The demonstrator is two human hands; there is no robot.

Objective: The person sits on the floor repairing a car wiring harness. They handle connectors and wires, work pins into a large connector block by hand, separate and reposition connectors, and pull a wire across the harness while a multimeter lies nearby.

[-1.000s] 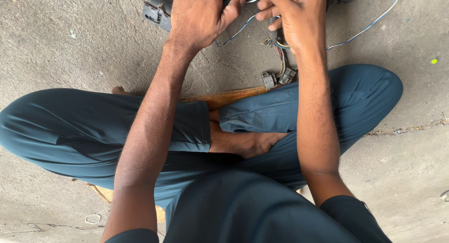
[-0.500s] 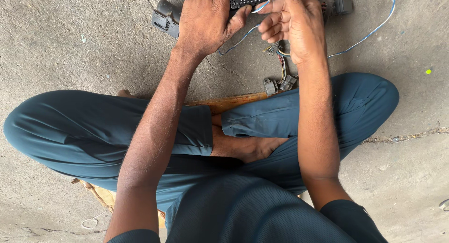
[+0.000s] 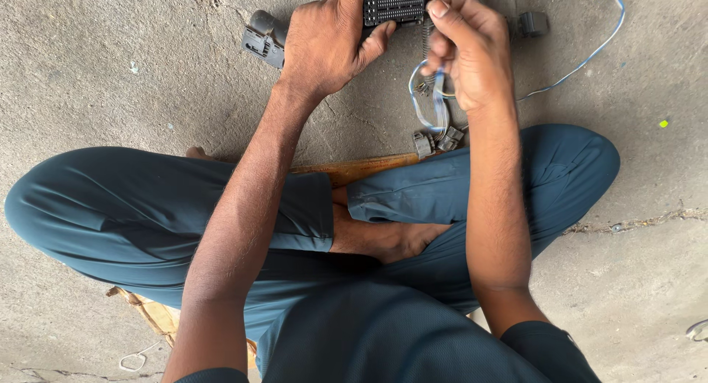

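Observation:
I sit cross-legged on a concrete floor. My left hand (image 3: pixel 328 40) grips a black multi-pin connector block (image 3: pixel 394 5) at the top of the head view. Beside it, my right hand (image 3: pixel 470 47) pinches thin blue and white wires (image 3: pixel 429 106) that loop down below the fingers. The loop hangs just under the connector block. Small grey plugs (image 3: pixel 436 141) lie at the end of the wires, close to my right knee.
A grey connector housing (image 3: pixel 262 36) lies left of my left hand. Another dark plug (image 3: pixel 532 22) and a long blue-white wire (image 3: pixel 590 55) run to the upper right. Cardboard (image 3: pixel 361 168) lies under my legs. A small wire loop (image 3: pixel 134 361) lies at bottom left.
The camera tilted so the hands and connector block sit lower in view. My right hand has shifted from the block's edge to pinching the wire loop.

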